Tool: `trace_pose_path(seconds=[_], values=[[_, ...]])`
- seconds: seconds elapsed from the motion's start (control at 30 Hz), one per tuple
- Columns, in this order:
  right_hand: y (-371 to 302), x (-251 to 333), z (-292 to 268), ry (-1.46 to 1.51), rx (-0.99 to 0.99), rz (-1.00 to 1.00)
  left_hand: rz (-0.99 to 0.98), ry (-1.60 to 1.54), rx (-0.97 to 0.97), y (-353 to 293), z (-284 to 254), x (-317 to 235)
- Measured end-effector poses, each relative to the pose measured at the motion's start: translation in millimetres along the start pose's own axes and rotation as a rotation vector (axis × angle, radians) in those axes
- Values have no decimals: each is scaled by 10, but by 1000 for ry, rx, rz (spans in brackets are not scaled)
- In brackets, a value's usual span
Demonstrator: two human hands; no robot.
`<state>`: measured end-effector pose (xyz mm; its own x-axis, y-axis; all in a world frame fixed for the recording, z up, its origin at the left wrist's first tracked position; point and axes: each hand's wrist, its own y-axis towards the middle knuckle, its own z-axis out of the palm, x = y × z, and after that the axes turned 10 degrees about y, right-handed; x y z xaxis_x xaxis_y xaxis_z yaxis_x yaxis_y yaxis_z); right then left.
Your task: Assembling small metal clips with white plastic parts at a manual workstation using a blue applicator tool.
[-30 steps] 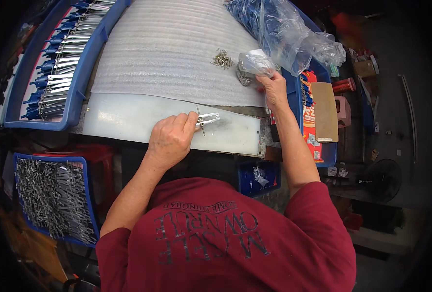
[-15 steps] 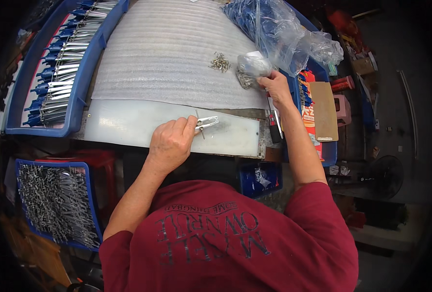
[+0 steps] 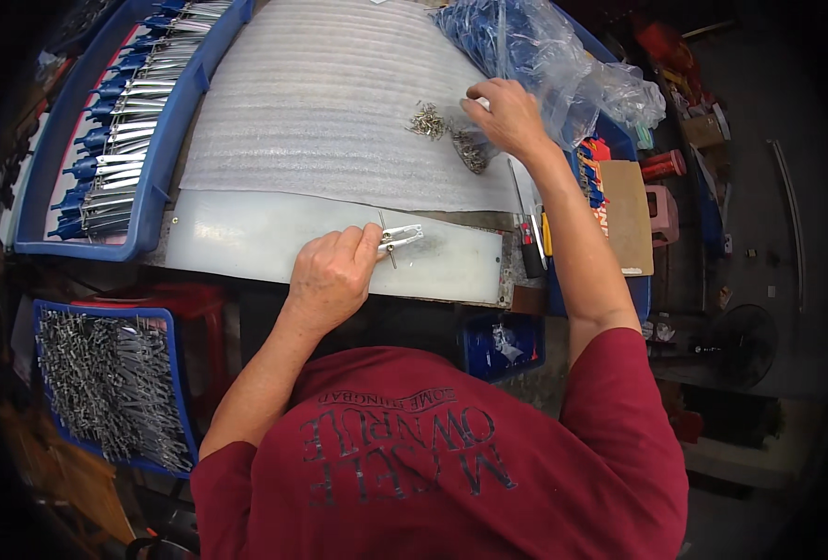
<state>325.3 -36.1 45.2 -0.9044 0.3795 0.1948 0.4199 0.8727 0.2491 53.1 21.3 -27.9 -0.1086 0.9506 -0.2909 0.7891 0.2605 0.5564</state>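
Now your left hand [image 3: 332, 277] pinches the small metal part [image 3: 397, 237] flat on the white board [image 3: 246, 245], its length pointing right. Well ahead and right, your right hand [image 3: 507, 117] closes fingers over the loose metal pieces [image 3: 470, 149].

Dim workshop with a dark grey floor [image 3: 787, 308] off to the right. Cluttered there with a pink stool [image 3: 659, 203], a black fan [image 3: 745, 345] and a cardboard box [image 3: 703, 131].

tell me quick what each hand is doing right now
Left hand: closed, pinning a small metal part on the white board.
Right hand: fingers curled over a pile of small metal pieces; grip unclear.
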Motion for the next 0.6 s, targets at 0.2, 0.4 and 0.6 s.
trace_pose_path(seconds=[0.2, 0.4, 0.6], values=[[174, -145, 83, 28, 325, 94, 19, 31, 17, -4, -13, 0], [61, -177, 16, 195, 317, 108, 0, -1, 13, -4, -6, 6], [-209, -175, 46, 245, 20, -76, 3, 4, 15, -9, 7, 18]])
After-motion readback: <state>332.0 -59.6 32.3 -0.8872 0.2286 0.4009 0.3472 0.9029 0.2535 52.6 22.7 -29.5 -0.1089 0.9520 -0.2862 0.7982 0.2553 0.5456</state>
